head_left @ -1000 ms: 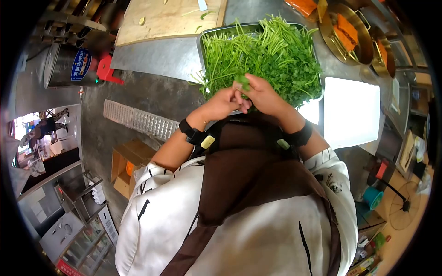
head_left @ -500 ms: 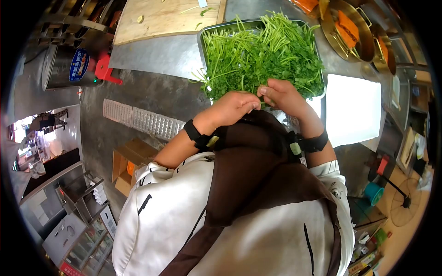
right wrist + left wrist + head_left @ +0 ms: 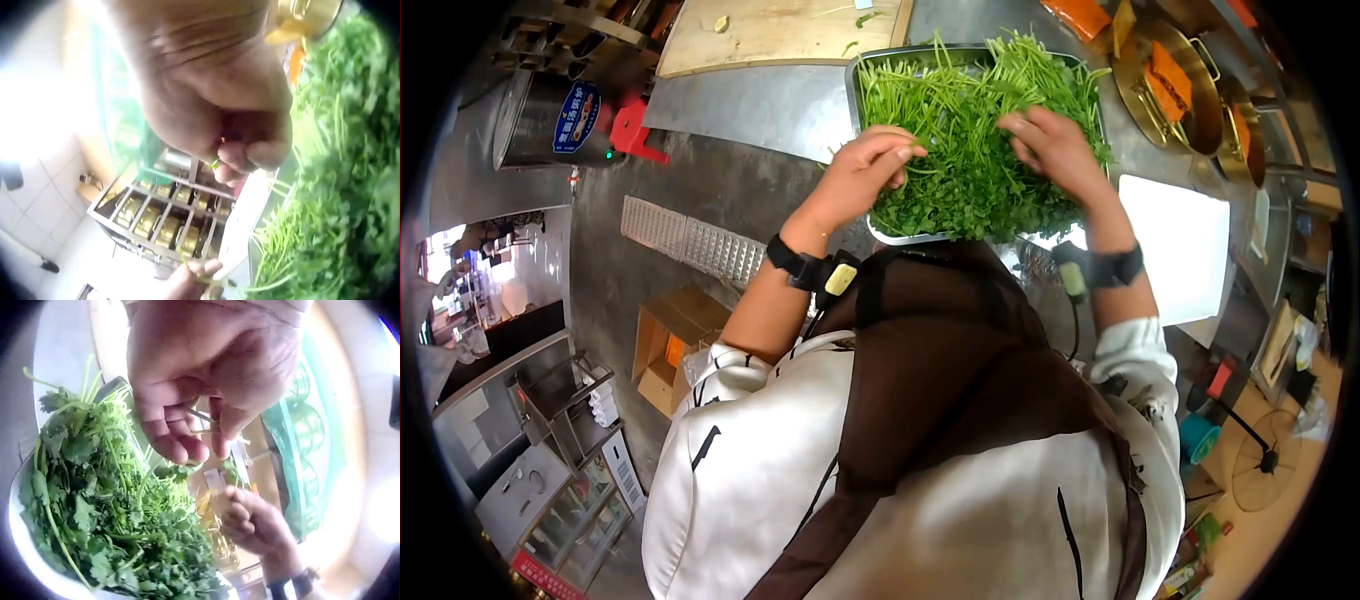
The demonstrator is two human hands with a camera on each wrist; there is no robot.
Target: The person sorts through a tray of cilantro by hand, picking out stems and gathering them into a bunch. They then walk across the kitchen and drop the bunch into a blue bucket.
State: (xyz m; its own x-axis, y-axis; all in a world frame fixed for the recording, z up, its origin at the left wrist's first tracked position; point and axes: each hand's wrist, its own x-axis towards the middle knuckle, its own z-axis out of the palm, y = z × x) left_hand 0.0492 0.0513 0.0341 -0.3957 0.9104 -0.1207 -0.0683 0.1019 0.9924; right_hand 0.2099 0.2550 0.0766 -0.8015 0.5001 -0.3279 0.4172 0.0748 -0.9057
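Leafy green herbs (image 3: 960,190) fill a metal tray (image 3: 855,95), stems toward the back and leaves toward the person. At the tray's left edge, the left hand (image 3: 855,175) pinches thin herb stems (image 3: 209,430) between thumb and fingers. The right hand (image 3: 1055,150) is over the tray's right part, fingers curled; in the right wrist view it pinches a small green sprig (image 3: 214,164), mostly hidden by its fingers. The two hands are apart.
Behind the tray's left side lies a wooden board (image 3: 780,35) with scraps. Brass pans (image 3: 1200,90) and orange packets (image 3: 1080,15) sit at the back right. A white lid or sheet (image 3: 1175,250) is right of the tray. An open carton (image 3: 675,345) stands lower left.
From close together at the tray's near edge, the hands have moved apart, the left toward the left edge and the right up over the herbs. The view has shifted slightly.
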